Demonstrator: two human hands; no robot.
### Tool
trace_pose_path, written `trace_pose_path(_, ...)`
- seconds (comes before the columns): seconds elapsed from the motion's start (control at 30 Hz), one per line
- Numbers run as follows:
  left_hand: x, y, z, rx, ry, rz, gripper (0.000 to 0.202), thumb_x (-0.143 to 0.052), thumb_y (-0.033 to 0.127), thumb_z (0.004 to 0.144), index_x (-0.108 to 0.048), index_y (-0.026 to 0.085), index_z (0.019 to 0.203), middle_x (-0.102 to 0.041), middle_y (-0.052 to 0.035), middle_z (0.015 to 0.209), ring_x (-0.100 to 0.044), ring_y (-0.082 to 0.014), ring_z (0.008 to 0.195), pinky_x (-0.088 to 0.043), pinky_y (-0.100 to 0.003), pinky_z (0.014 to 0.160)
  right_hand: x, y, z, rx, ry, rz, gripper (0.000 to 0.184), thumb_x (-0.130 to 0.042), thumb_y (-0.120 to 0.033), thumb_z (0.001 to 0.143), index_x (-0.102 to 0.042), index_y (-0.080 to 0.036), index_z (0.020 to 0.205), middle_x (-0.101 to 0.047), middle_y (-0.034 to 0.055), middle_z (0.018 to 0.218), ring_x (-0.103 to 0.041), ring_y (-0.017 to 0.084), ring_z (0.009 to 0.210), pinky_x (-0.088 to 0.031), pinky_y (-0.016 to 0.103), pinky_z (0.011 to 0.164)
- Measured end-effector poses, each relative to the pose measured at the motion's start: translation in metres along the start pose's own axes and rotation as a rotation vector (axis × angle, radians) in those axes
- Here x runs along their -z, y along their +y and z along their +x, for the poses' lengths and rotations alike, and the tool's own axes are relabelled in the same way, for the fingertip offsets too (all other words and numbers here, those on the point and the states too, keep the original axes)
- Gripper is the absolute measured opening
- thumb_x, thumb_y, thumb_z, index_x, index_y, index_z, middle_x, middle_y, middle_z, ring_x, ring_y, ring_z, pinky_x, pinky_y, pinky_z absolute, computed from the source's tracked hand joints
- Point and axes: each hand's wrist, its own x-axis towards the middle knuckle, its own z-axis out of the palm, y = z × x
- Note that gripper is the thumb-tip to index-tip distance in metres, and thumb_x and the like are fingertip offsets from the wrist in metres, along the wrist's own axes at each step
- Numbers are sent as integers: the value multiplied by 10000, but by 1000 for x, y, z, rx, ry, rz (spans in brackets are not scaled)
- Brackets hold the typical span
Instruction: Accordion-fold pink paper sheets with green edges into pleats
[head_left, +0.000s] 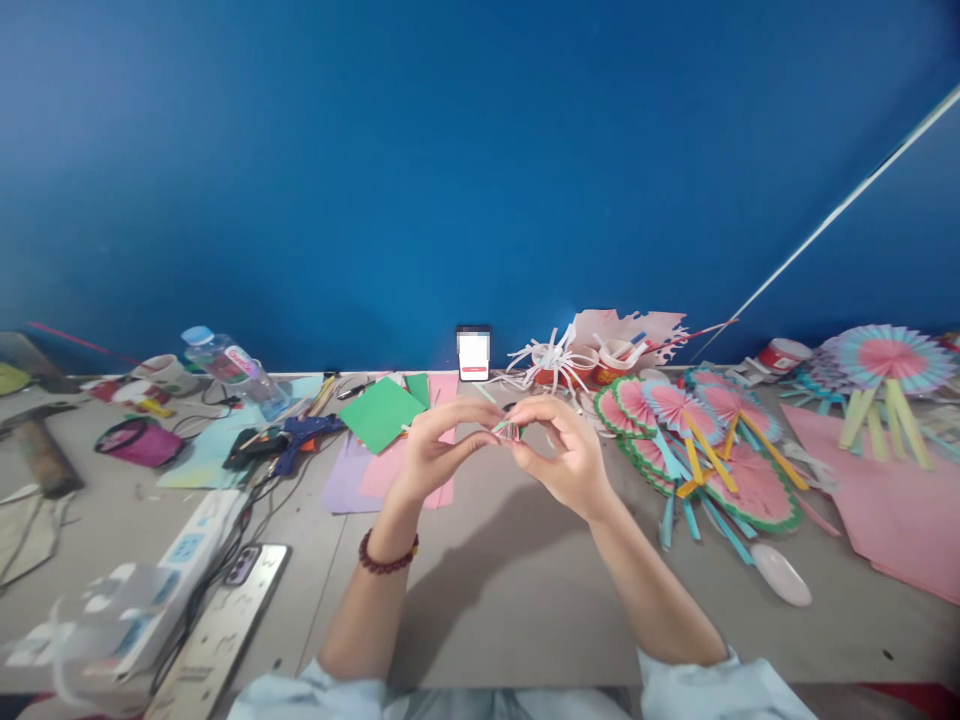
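A small pleated piece of paper (508, 431), pink and white with green at its edge, is held up above the grey table between my hands. My right hand (561, 450) pinches it between thumb and fingers. From the other side, my left hand (442, 445) closes its thumb and fingertips on it; a beaded bracelet (387, 567) circles that wrist. Behind the left hand lie green paper sheets (381, 414), with pink and purple sheets (346, 478) under them. Finished pleated paper fans (754, 485) in pink, green and blue lie to the right.
A phone (473, 355) leans upright against the blue wall. On the left are a blue glue gun (300, 440), a water bottle (236, 368), a power strip (176, 575) and another phone (225, 630). Rightward lie a white spoon-shaped piece (781, 575) and pink sheets (892, 510).
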Motion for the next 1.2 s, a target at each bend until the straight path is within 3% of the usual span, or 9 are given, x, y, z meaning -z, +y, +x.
trace_pose_path(0.27,1,-1,0,-102,17,32,175,-759,171,739,-704,174,906,-735,-75,843,-692,-185,816,-563,-296,743,2,0,-1,-52,-49,89,168,-695,-183,783,-631,-232,931,-670,37,931,-650,171,882,-557,304,775)
trace_pose_path(0.5,1,-1,-1,-95,18,-13,122,-723,149,778,-704,174,896,-736,-74,832,-686,-172,791,-568,-284,706,3,-6,-2,-62,-66,149,213,-666,-128,782,-631,-247,955,-676,29,931,-660,168,846,-568,288,756)
trace_pose_path(0.7,-3,6,1,-104,68,82,96,-700,148,798,-709,185,886,-727,-64,850,-683,-166,789,-567,-288,705,-1,-12,-4,-56,32,-21,224,-609,-111,783,-638,-236,967,-677,43,936,-647,179,864,-549,310,773)
trace_pose_path(0.87,-9,8,0,-69,76,113,153,-690,148,807,-692,194,952,-719,-57,869,-672,-163,796,-552,-294,727,-5,-21,-5,-35,142,-32,183,-621,-125,780,-647,-227,930,-679,48,921,-646,170,801,-552,305,747)
trace_pose_path(1.03,-10,7,-2,-69,74,35,120,-716,237,796,-703,194,908,-718,-59,874,-669,-169,788,-548,-300,726,-6,-26,-6,16,162,-38,205,-584,-85,802,-645,-221,942,-679,56,912,-647,173,845,-546,305,741)
trace_pose_path(1.2,-10,6,-1,-41,79,13,112,-717,209,792,-710,203,903,-720,-46,866,-668,-157,781,-544,-282,716,-7,-23,-6,4,152,-31,208,-580,-94,810,-647,-239,943,-676,41,902,-649,175,856,-546,313,733)
